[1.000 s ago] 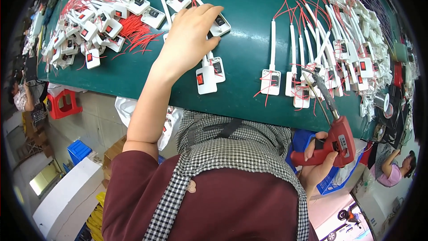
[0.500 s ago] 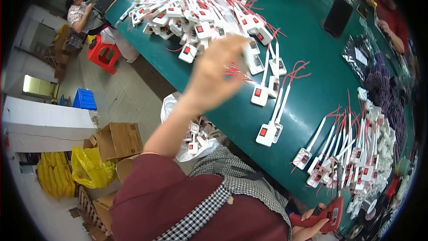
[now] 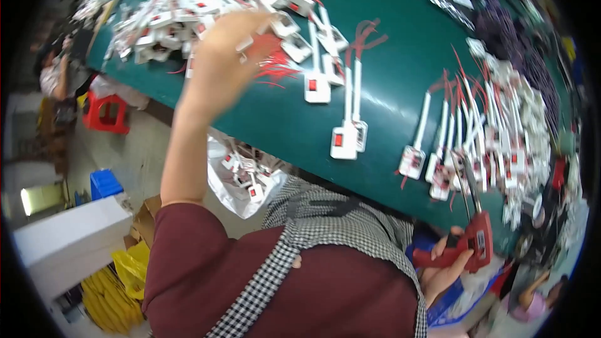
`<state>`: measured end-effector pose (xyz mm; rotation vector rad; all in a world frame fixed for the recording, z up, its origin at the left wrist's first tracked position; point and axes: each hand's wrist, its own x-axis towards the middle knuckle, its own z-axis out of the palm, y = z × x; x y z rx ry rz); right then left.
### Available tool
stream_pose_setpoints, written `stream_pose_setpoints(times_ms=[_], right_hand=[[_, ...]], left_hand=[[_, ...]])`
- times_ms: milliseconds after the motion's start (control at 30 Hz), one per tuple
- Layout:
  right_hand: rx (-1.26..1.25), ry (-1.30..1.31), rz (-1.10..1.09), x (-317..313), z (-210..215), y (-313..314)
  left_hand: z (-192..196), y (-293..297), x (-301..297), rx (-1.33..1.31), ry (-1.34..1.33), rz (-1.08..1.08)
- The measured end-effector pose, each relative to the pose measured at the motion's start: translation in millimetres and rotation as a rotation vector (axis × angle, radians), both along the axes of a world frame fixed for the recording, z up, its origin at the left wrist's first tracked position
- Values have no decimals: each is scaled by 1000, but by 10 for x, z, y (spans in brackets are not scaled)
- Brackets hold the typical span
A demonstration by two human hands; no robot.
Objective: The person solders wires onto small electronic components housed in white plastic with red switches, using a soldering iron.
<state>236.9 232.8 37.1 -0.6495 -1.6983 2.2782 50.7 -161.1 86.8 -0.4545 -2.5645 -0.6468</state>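
Observation:
My left hand [image 3: 228,56] is smeared by motion above the near edge of a heap of small white plastic housings [image 3: 166,22] with red switches, white cable stems and red wires. Loose red wire ends [image 3: 275,59] show beside its fingers; whether it grips anything is unclear. Low on the right, my right hand [image 3: 446,266] is wrapped round the handle of a red soldering gun [image 3: 481,241]. Its long metal tip points up toward a row of open white housings [image 3: 412,161] with wires. Between the hands lie a few housings, one with a red switch [image 3: 339,140].
A white sack [image 3: 228,181] holding more housings hangs at the near edge of the green table [image 3: 388,62]. Purple cords [image 3: 516,50] and clear-wrapped parts lie at the right. A red stool [image 3: 106,112] stands on the floor to the left; another person [image 3: 538,300] is at lower right.
The view has swung, so the table and its contents sit farther left and up. My left hand is still over the heap's near side. The soldering gun stays in my right hand.

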Motion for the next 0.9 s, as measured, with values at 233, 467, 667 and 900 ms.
stream_pose_setpoints(times_ms=[233, 467, 667, 900], right_hand=[[14, 73, -24, 33, -27, -26], [27, 73, 52, 45, -17, 11], [39, 66, 37, 59, -19, 56], [14, 98, 41, 34, -31, 24]], left_hand=[[-549, 1054, 628, 119, -430, -72], [-688, 1045, 656, 378, -510, -79], [-792, 1274, 675, 1004, -665, -119], [-796, 1633, 625, 416, -471, -207]])
